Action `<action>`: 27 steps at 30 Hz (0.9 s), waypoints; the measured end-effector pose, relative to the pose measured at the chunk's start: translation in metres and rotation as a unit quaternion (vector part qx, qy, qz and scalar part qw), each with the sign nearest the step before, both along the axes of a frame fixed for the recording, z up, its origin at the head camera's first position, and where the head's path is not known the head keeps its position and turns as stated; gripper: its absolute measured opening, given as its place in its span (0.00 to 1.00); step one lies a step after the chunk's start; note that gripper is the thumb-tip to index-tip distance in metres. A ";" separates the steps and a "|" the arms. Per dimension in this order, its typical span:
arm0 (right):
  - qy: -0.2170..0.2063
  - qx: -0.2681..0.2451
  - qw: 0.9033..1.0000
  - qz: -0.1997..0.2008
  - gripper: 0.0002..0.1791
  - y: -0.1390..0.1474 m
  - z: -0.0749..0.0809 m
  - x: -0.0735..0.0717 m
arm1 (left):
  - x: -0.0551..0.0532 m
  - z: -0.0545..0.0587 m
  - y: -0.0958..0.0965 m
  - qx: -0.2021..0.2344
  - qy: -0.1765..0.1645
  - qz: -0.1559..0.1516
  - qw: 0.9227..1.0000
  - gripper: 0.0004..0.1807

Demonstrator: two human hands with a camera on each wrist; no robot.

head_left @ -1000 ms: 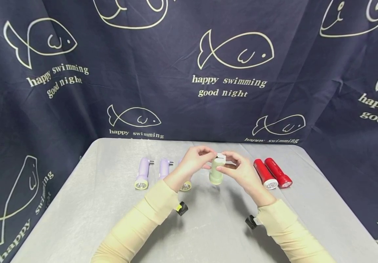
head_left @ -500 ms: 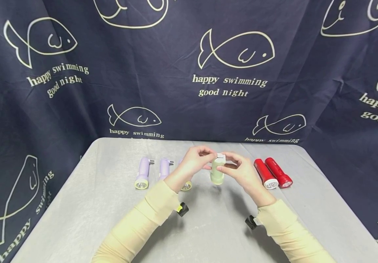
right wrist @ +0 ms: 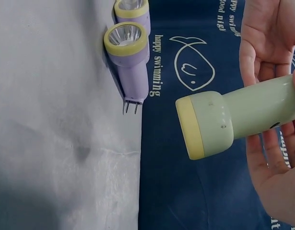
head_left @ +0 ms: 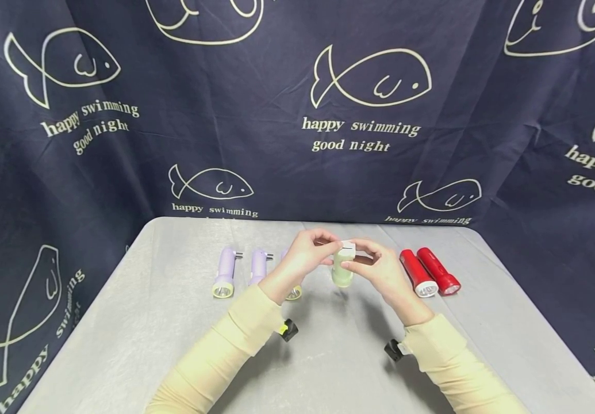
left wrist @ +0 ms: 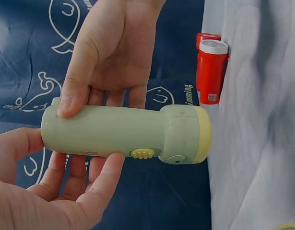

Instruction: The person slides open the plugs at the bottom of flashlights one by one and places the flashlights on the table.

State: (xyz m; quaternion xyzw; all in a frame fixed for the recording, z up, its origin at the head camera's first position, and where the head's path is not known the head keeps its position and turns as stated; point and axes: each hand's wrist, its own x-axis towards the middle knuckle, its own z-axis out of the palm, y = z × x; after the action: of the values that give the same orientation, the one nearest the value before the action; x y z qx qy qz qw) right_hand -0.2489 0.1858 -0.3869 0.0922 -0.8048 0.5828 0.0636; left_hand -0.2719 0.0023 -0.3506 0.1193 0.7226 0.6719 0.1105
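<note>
A pale green flashlight [head_left: 342, 270] with a yellow lens ring hangs lens end down above the table, between both hands. My left hand [head_left: 307, 252] pinches its upper end. From the other side my right hand [head_left: 377, 265] holds the same upper part between thumb and fingers. In the head view the white top end [head_left: 348, 248] shows a dark slit. A yellow ribbed switch [left wrist: 142, 153] sits on the green body in the left wrist view. The right wrist view shows the yellow lens ring [right wrist: 190, 128] side-on, so the lens is hidden.
Three purple flashlights stand in a row at left: one [head_left: 225, 273] outermost, another [head_left: 258, 264], and a third [head_left: 293, 292] partly behind the left wrist. Metal prongs stick out from two. Two red flashlights [head_left: 417, 273] lie at right. The grey-covered table [head_left: 328, 368] ends at a dark curtain [head_left: 276, 115].
The green flashlight's lower end has shifted slightly right and up. A dark bit by the left thumb now appears as a thin slit. Both hands stay nearly in place.
</note>
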 end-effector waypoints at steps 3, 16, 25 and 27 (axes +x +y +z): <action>0.002 -0.002 1.000 -0.001 0.28 -0.001 0.000 0.000 | 0.001 0.001 -0.001 0.005 -0.002 0.002 1.000 0.10; 0.007 -0.013 1.000 0.008 0.27 -0.003 -0.002 0.000 | 0.001 -0.002 -0.004 0.024 -0.011 0.000 1.000 0.11; 0.015 -0.028 0.999 0.025 0.27 -0.004 -0.001 0.000 | 0.002 -0.001 -0.005 0.030 -0.022 -0.005 0.999 0.10; 0.014 -0.027 0.999 0.025 0.27 -0.004 -0.002 0.000 | 0.000 -0.004 -0.004 0.030 -0.020 -0.006 0.999 0.09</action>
State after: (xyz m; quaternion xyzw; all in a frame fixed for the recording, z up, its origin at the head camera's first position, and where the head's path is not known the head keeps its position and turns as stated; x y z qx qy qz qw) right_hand -0.2486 0.1819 -0.3888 0.1186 -0.7855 0.6041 0.0631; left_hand -0.2716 -0.0015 -0.3547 0.1134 0.6990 0.6948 0.1253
